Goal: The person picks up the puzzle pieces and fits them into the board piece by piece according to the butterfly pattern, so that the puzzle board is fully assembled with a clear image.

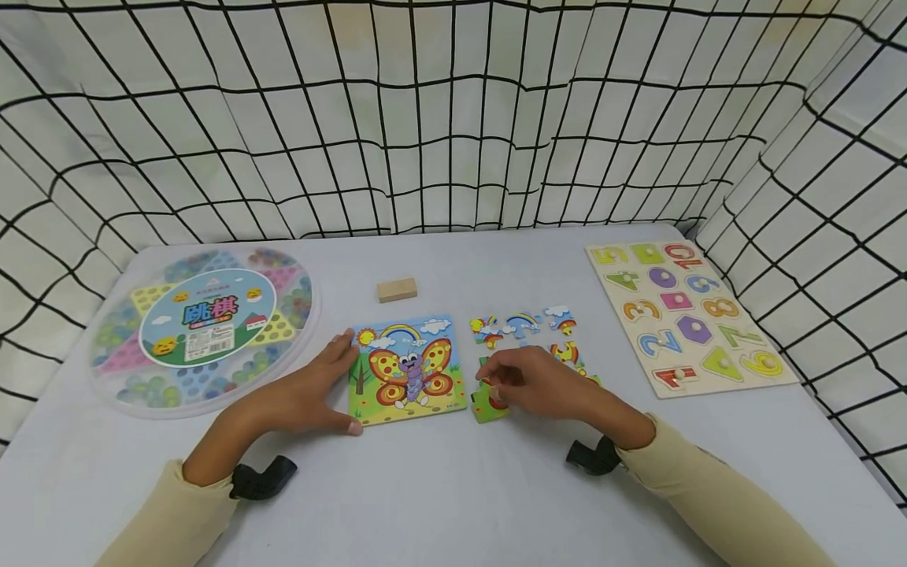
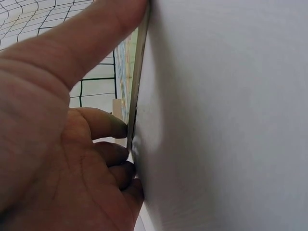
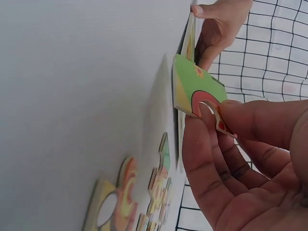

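My left hand (image 1: pixel 312 394) grips the left side of a square butterfly puzzle board (image 1: pixel 407 370), thumb at its near corner and fingers at the far one. In the left wrist view the fingertips (image 2: pixel 120 129) rest against the board's thin edge (image 2: pixel 138 79). My right hand (image 1: pixel 534 382) pinches a green puzzle piece (image 3: pixel 192 84) with a red curve between thumb and fingers, just right of the board. The piece is tilted up from the table in the right wrist view. Several loose puzzle pieces (image 1: pixel 523 323) lie beyond and beneath that hand, which partly hides them.
A small wooden block (image 1: pixel 397 290) lies behind the board. At the left is a round Chinese checkers box (image 1: pixel 290 354) with coloured marbles. A wooden number-and-shape board (image 1: pixel 638 346) lies at the right. Black netting (image 1: pixel 453 146) surrounds the white table (image 1: pixel 425 504) at back and sides.
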Demonstrator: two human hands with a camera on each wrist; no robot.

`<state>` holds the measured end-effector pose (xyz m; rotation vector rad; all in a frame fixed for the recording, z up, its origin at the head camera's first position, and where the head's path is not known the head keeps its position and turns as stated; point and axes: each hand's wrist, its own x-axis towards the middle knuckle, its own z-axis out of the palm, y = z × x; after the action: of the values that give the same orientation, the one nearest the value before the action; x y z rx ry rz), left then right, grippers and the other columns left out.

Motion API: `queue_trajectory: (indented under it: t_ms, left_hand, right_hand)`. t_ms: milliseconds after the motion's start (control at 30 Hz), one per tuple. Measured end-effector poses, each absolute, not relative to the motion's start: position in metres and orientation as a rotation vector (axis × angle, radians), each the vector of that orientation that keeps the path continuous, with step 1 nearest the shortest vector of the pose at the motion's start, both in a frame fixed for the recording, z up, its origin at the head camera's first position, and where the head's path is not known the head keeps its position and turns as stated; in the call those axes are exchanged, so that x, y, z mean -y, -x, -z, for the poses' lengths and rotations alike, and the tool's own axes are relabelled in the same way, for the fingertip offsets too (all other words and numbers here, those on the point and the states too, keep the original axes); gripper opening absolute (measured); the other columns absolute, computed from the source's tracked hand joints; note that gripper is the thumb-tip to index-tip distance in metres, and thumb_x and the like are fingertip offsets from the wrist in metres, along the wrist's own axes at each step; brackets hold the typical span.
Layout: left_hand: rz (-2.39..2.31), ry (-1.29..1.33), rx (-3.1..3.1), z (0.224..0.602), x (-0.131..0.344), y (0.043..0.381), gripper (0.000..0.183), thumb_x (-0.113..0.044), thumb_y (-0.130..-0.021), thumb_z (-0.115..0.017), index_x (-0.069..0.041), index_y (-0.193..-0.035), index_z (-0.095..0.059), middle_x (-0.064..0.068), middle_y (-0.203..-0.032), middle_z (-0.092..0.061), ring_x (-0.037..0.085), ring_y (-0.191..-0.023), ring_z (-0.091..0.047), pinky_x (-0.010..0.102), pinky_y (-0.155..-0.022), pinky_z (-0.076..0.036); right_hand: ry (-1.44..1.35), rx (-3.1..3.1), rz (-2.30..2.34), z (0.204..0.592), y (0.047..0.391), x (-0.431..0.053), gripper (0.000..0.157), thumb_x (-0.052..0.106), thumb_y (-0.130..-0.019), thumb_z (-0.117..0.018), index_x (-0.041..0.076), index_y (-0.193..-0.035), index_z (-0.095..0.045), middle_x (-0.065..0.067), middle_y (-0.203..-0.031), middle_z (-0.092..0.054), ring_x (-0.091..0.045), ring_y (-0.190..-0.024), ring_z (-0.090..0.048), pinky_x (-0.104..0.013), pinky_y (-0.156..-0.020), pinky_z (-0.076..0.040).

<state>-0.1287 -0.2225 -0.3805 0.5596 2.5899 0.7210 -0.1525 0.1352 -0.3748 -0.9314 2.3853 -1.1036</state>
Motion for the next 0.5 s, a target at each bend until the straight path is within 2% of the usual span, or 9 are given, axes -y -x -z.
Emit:
queue_trajectory:
  t_ms: [500]
  left_hand:
    - [-0.722, -0.548, -2.601, 0.379, 0.221, 0.128, 0.117, -0.047, -0.070, -0.085, 0.006, -0.151, -0.020, 0.020, -0.161, 0.001, 0.040, -0.146, 0.001, 0.058, -0.112, -0.015]
  right_hand:
    - [1.003, -2.345, 1.170, 0.369, 0.165, -0.095, 0.018, 0.001, -0.091, -0.063, 0.008, -0.106, -0.068, -0.001, -0.090, -0.064, -0.011, -0.079, -0.059, -0.027, -0.070, -0.052]
